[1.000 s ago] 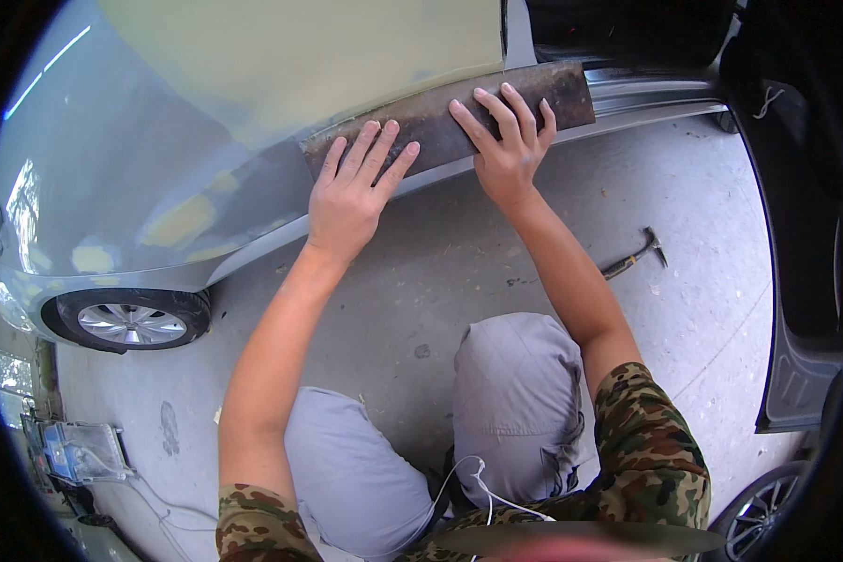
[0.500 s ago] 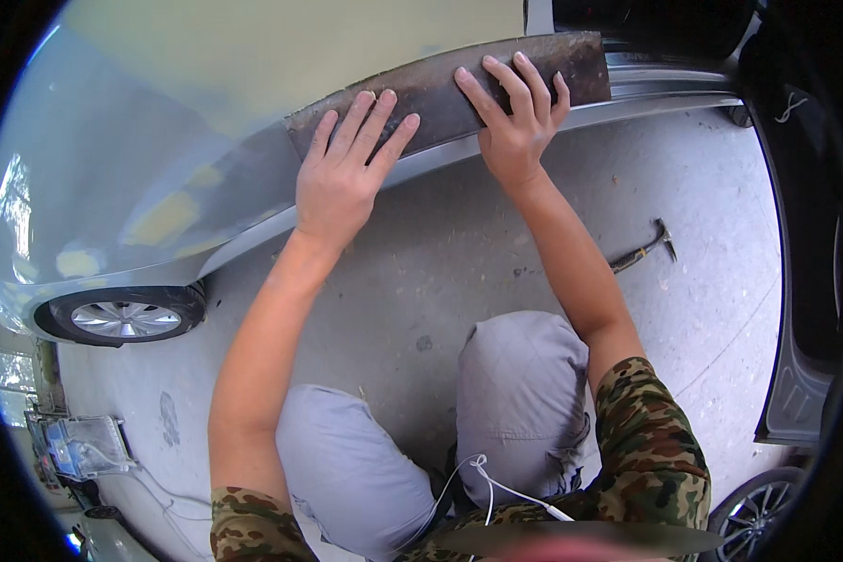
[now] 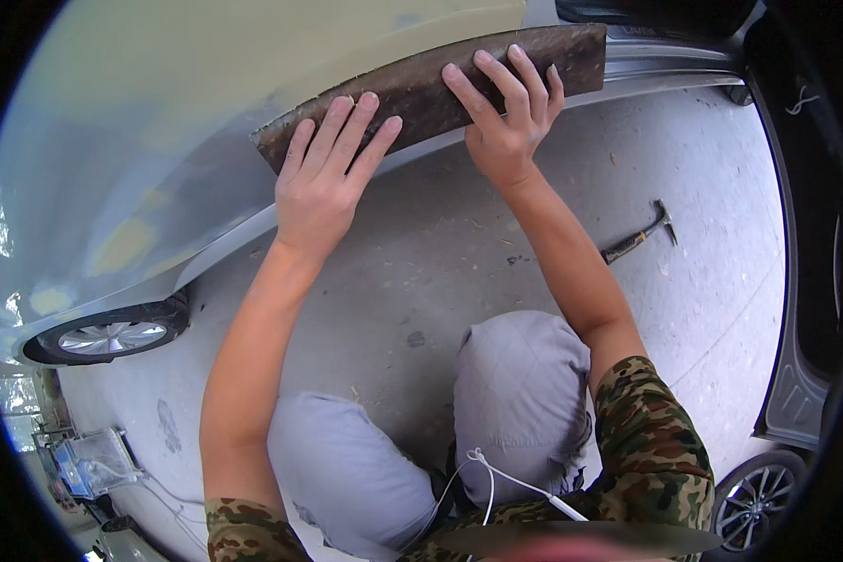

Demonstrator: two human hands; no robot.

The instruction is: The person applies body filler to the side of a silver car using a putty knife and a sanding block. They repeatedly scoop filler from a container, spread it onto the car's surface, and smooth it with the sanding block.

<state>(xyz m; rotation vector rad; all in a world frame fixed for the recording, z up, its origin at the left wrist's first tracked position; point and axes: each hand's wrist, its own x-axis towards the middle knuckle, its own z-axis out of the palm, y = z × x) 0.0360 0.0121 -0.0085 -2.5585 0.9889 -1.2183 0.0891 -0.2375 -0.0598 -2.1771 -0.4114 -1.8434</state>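
A long, thin, flat dark strip (image 3: 412,117), brown-black and scuffed, lies along the lower side of a grey car body (image 3: 187,169) with pale yellow filler patches. My left hand (image 3: 323,183) is on its left half, fingers spread flat over the face, thumb hidden. Toward the strip's right end, my right hand (image 3: 510,122) rests with bent, spread fingers over it; its thumb is out of sight below the edge. Both hands hold the strip against the panel. Its back is hidden.
A hammer (image 3: 642,234) lies on the concrete floor (image 3: 421,262) beyond my right forearm. An open car door (image 3: 806,281) stands on the right. The car's wheel (image 3: 112,337) is at left, another wheel (image 3: 757,501) at lower right. A clear box with hoses (image 3: 98,461) sits at lower left.
The view has turned slightly, so the car, strip and hands appear shifted, the left side a little lower. Both hands keep nearly the same hold on the strip.
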